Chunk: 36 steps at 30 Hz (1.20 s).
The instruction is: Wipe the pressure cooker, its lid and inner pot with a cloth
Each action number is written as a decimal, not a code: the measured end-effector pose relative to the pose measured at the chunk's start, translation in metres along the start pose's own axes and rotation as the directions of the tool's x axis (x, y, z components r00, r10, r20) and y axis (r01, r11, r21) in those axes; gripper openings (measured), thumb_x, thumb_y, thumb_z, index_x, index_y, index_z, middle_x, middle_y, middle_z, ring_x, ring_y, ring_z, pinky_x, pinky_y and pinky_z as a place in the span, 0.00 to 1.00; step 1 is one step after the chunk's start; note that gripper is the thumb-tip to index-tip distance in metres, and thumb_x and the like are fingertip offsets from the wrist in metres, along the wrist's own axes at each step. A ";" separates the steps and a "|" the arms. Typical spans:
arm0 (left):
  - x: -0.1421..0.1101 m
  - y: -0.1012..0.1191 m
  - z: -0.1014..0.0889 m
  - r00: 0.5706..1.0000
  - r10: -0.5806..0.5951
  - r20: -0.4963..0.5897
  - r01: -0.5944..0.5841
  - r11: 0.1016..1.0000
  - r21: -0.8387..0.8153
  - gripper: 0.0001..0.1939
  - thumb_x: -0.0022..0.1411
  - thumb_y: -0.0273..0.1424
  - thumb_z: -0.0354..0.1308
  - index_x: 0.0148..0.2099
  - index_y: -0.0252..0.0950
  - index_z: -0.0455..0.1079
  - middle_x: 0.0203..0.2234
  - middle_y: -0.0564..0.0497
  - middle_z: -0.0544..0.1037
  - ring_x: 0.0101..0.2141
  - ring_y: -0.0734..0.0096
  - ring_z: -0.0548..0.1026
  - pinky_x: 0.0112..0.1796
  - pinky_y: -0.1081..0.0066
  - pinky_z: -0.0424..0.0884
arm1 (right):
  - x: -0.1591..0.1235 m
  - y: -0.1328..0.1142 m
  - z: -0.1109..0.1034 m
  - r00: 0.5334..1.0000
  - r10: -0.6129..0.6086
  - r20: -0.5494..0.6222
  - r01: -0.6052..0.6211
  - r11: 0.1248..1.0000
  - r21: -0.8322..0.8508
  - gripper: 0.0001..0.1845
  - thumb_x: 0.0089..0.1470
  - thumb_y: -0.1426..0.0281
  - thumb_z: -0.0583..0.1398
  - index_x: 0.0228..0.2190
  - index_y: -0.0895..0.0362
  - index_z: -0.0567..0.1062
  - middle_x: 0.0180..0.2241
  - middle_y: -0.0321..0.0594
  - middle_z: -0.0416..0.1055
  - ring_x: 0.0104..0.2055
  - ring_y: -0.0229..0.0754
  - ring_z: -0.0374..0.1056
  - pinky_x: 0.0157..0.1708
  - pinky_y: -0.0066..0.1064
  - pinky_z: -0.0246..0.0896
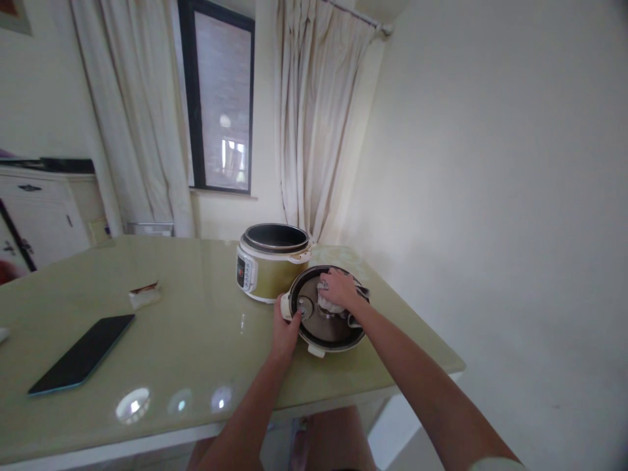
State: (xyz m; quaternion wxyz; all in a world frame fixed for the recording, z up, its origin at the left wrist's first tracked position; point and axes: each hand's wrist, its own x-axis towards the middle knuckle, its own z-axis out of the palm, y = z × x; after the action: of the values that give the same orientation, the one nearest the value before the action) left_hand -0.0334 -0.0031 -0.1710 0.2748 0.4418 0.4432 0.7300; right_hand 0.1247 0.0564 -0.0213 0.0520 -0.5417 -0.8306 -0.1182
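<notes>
A round pressure cooker lid (328, 333) lies on the table with its metal underside facing up and a dark sealing ring around it. My left hand (286, 327) grips the lid's left edge, thumb over the rim. My right hand (338, 288) is closed on a bunched cloth (330, 305), which presses against the middle of the lid's inner face. Part of the cloth is dark and hangs out to the right of my hand. Behind the lid stands the electric pressure cooker (275, 271), uncovered, its dark inner pot showing and a control panel on its left side.
The glossy green table (196, 353) carries a black tablet (83, 353) at the left and a small tissue packet (145, 296) beyond it. A white wall (490, 196) rises along the right. Curtains (318, 111) and a window (223, 98) are behind; a white cabinet (44, 209) stands far left.
</notes>
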 end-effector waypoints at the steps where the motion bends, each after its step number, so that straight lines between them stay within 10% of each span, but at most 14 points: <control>1: 0.000 0.000 0.000 1.000 0.002 0.004 -0.002 1.000 0.001 0.32 0.61 0.36 0.64 0.65 0.41 0.62 0.55 0.44 0.76 0.55 0.58 0.75 0.58 0.57 0.70 | 0.005 -0.006 0.001 1.000 0.016 -0.023 -0.016 1.000 -0.003 0.16 0.61 0.61 0.61 0.49 0.50 0.77 0.53 0.48 0.72 0.57 0.56 0.66 0.54 0.49 0.59; 8: -0.001 -0.002 -0.001 0.999 0.036 -0.015 -0.036 0.999 0.032 0.33 0.60 0.37 0.65 0.65 0.40 0.61 0.57 0.41 0.74 0.57 0.54 0.74 0.61 0.54 0.67 | 0.002 -0.045 0.013 0.981 -0.129 -0.143 0.136 0.990 0.040 0.18 0.60 0.59 0.61 0.50 0.51 0.76 0.55 0.48 0.71 0.58 0.56 0.63 0.57 0.51 0.54; 17: 0.001 -0.002 0.002 0.999 0.025 -0.035 -0.024 1.000 0.013 0.32 0.59 0.35 0.65 0.64 0.39 0.62 0.56 0.42 0.75 0.57 0.55 0.73 0.61 0.53 0.67 | -0.037 0.001 0.004 0.910 -0.397 0.119 0.385 0.916 0.115 0.17 0.54 0.57 0.66 0.44 0.49 0.79 0.51 0.41 0.73 0.54 0.51 0.66 0.53 0.43 0.59; 26: 0.001 0.001 -0.001 1.000 -0.020 0.001 0.020 1.000 -0.017 0.32 0.58 0.34 0.65 0.63 0.40 0.62 0.55 0.43 0.76 0.55 0.56 0.75 0.59 0.55 0.69 | 0.003 0.009 -0.004 0.992 -0.111 0.053 0.118 0.982 -0.147 0.18 0.60 0.62 0.61 0.50 0.54 0.78 0.53 0.53 0.73 0.57 0.60 0.66 0.54 0.53 0.58; 31: -0.001 -0.003 -0.001 0.999 -0.036 0.012 0.036 0.999 -0.006 0.34 0.60 0.36 0.65 0.66 0.41 0.60 0.58 0.43 0.75 0.58 0.56 0.74 0.60 0.56 0.68 | 0.015 -0.026 0.010 0.982 -0.112 -0.151 0.102 0.992 -0.074 0.19 0.62 0.62 0.60 0.52 0.55 0.75 0.56 0.54 0.71 0.59 0.58 0.62 0.56 0.53 0.55; 36: 0.000 -0.005 -0.002 1.000 0.001 0.007 -0.001 1.000 0.014 0.33 0.60 0.36 0.65 0.65 0.40 0.61 0.57 0.42 0.75 0.58 0.56 0.74 0.60 0.56 0.68 | 0.001 -0.033 0.015 0.973 -0.211 -0.096 0.218 0.973 0.069 0.16 0.62 0.59 0.60 0.49 0.51 0.76 0.52 0.46 0.73 0.56 0.54 0.65 0.55 0.49 0.57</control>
State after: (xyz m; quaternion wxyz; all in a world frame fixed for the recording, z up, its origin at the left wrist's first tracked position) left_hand -0.0350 -0.0019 -0.1758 0.2730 0.4463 0.4471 0.7256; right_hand 0.0945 0.0481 -0.0401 0.0969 -0.4404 -0.8853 -0.1139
